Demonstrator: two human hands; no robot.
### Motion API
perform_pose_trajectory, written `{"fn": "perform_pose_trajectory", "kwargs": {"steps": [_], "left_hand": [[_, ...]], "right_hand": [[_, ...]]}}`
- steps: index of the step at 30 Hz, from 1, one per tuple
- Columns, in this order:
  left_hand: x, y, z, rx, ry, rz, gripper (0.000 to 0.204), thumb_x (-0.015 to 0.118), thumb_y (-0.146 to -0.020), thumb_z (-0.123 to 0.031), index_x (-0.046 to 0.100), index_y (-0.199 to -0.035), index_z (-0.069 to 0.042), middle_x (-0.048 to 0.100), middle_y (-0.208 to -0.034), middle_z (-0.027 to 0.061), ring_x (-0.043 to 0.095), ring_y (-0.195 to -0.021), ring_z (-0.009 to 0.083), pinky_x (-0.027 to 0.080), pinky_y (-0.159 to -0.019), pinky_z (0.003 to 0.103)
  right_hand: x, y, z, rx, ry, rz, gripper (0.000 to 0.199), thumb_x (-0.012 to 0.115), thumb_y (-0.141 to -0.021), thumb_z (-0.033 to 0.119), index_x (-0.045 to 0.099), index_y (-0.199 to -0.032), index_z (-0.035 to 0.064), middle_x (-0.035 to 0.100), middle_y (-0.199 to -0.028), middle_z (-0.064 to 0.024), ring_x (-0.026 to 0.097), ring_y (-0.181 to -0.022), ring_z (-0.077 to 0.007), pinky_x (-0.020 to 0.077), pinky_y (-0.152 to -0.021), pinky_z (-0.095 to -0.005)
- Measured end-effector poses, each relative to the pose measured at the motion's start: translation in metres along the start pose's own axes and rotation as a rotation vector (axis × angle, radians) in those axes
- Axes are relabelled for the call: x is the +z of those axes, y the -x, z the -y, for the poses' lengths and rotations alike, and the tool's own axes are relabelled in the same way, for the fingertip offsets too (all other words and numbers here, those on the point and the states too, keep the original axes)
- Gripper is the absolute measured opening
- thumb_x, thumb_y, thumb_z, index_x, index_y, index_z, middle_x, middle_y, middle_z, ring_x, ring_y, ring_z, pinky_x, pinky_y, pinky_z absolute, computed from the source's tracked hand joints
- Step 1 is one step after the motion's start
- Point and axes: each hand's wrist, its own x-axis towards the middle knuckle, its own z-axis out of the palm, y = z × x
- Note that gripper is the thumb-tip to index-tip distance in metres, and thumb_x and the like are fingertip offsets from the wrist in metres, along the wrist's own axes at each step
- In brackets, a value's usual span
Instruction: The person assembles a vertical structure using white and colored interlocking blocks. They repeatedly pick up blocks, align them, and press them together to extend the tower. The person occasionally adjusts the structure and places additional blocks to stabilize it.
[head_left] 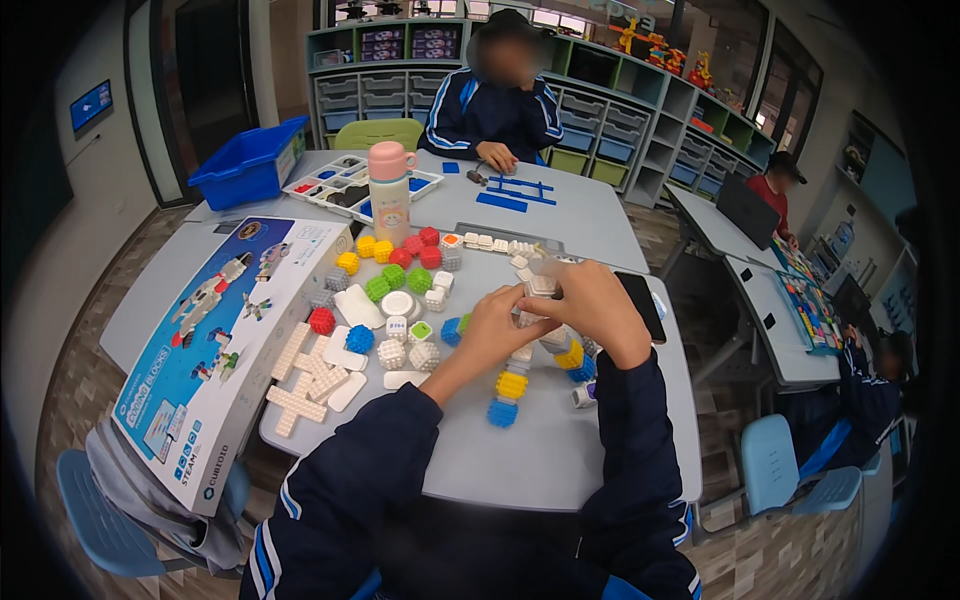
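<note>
My left hand [492, 332] and my right hand [597, 312] meet over the near half of the table, fingers closed around a model built of cube blocks [511, 386]. White blocks make up its upper part, partly hidden behind my fingers. Yellow and blue blocks form a leg toward me, and another yellow block [570, 356] shows below my right hand. Left of my left hand lie loose white cube blocks [424, 356], a blue block [359, 338], green blocks [378, 288] and red blocks [430, 257]. Beige studded plates [296, 408] are farther left.
A pink-capped bottle [389, 195] stands behind the blocks. A large printed box [225, 340] covers the left side, with a blue bin [250, 165] and sorting tray [350, 190] beyond. A phone [640, 305] lies right. Across the table sits a person [490, 110] near blue pieces [502, 203].
</note>
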Motion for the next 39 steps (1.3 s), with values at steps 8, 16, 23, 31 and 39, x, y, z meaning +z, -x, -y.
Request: {"fn": "perform_pose_trajectory", "kwargs": {"steps": [8, 16, 23, 31, 39], "left_hand": [[0.003, 0.003, 0.001, -0.002, -0.007, -0.020, 0.049, 0.084, -0.076, -0.033, 0.066, -0.112, -0.005, 0.070, -0.108, 0.0134, 0.066, -0.101, 0.0316, 0.050, -0.087, 0.041], [0.007, 0.007, 0.009, 0.198, 0.039, -0.075, 0.048, 0.079, -0.077, -0.016, 0.065, -0.121, -0.005, 0.069, -0.119, 0.0141, 0.065, -0.107, 0.0335, 0.051, -0.093, 0.040], [0.001, 0.005, -0.007, 0.305, 0.086, -0.136, 0.034, 0.075, -0.079, -0.011, 0.060, -0.108, -0.002, 0.066, -0.101, 0.0147, 0.064, -0.095, 0.0333, 0.052, -0.081, 0.039], [-0.028, -0.002, -0.008, 0.308, -0.017, -0.064, 0.034, 0.081, -0.079, -0.020, 0.059, -0.101, -0.006, 0.066, -0.084, 0.0136, 0.066, -0.074, 0.0320, 0.051, -0.065, 0.037], [-0.043, -0.002, 0.005, 0.188, -0.079, 0.011, 0.037, 0.083, -0.078, -0.032, 0.063, -0.095, -0.007, 0.066, -0.070, 0.0106, 0.067, -0.063, 0.0299, 0.050, -0.057, 0.035]], "right_hand": [[-0.020, 0.006, -0.001, 0.025, -0.077, 0.053, 0.046, 0.082, -0.066, 0.039, 0.066, -0.096, 0.0078, 0.067, -0.069, -0.0166, 0.069, -0.067, -0.0326, 0.0525, -0.065, -0.0385], [-0.015, 0.006, -0.002, -0.099, -0.029, 0.058, 0.047, 0.083, -0.065, 0.039, 0.063, -0.093, 0.0077, 0.065, -0.068, -0.0149, 0.066, -0.067, -0.0339, 0.0500, -0.062, -0.0414], [-0.026, 0.009, 0.010, -0.067, 0.015, 0.062, 0.045, 0.082, -0.063, 0.043, 0.063, -0.084, 0.0076, 0.065, -0.068, -0.0149, 0.065, -0.065, -0.0332, 0.0490, -0.060, -0.0378], [0.015, -0.010, -0.003, -0.072, -0.456, -0.019, 0.048, 0.085, -0.063, 0.044, 0.061, -0.073, 0.0043, 0.062, -0.065, -0.0057, 0.058, -0.061, -0.0163, 0.0442, -0.059, -0.0288], [0.036, -0.015, -0.004, 0.087, -0.826, 0.118, 0.040, 0.088, -0.066, 0.035, 0.057, -0.070, 0.0082, 0.056, -0.067, 0.0033, 0.050, -0.062, -0.0064, 0.0374, -0.056, -0.0225]]}}
